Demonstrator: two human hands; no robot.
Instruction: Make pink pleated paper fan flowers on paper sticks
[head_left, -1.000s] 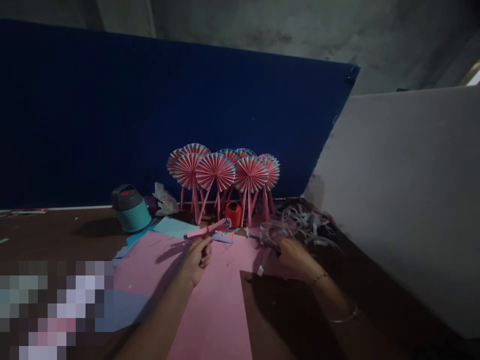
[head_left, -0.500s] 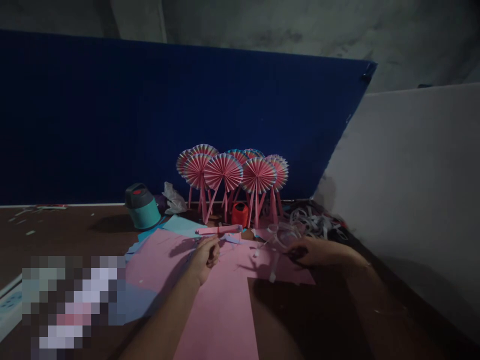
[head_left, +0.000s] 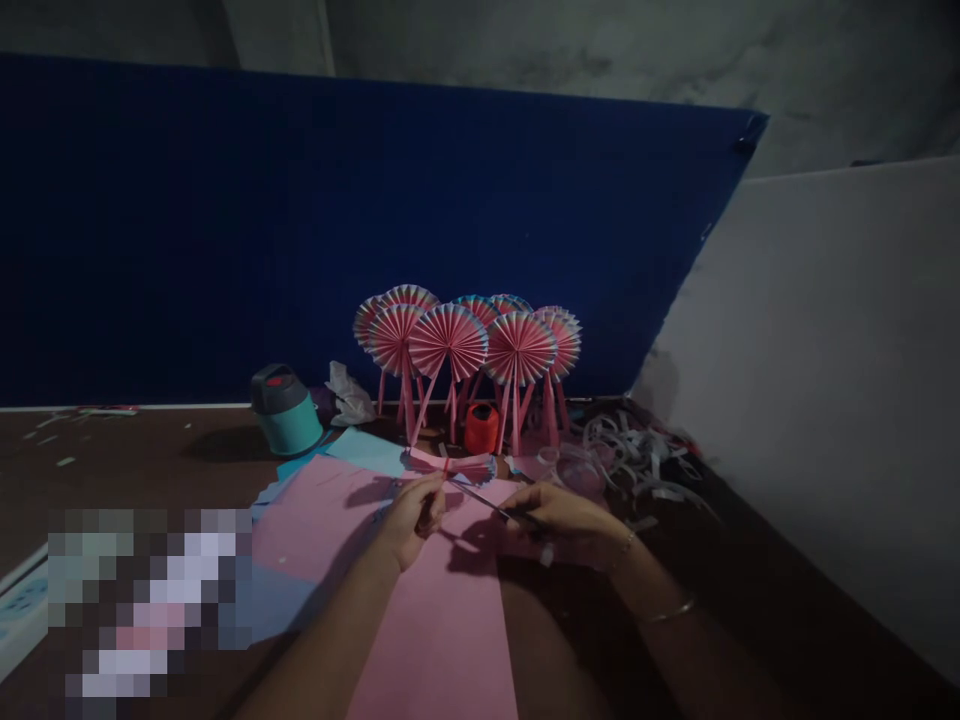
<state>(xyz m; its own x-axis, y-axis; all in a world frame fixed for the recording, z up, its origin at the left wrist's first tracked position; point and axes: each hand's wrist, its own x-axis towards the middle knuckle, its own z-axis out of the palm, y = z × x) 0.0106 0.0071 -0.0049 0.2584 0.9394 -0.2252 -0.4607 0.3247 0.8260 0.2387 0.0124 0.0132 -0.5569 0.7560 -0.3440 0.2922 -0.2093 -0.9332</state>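
Note:
My left hand (head_left: 415, 515) is closed in a pinch just below a pleated pink paper strip (head_left: 474, 466). Red thread (head_left: 447, 465) binds the strip at its middle and runs down to my left fingertips. In my closed right hand (head_left: 562, 512) is a pair of scissors (head_left: 484, 499), its blades pointing left toward the thread near the left fingertips. Whether the blades touch the thread I cannot tell. Large pink paper sheets (head_left: 442, 620) lie beneath both hands.
Several pleated pink paper fans (head_left: 448, 342) stand at the back, with a red spool (head_left: 481, 428) in front. White strips and rings (head_left: 637, 450) are heaped at right. A teal container (head_left: 286, 415) stands at left beside blue sheets (head_left: 364, 452). A blue panel (head_left: 300, 220) rises behind.
My right hand has moved left from the heap of strips, bringing the scissors to my left fingertips. The pleated strip's ends have spread and its red tie now shows at the middle.

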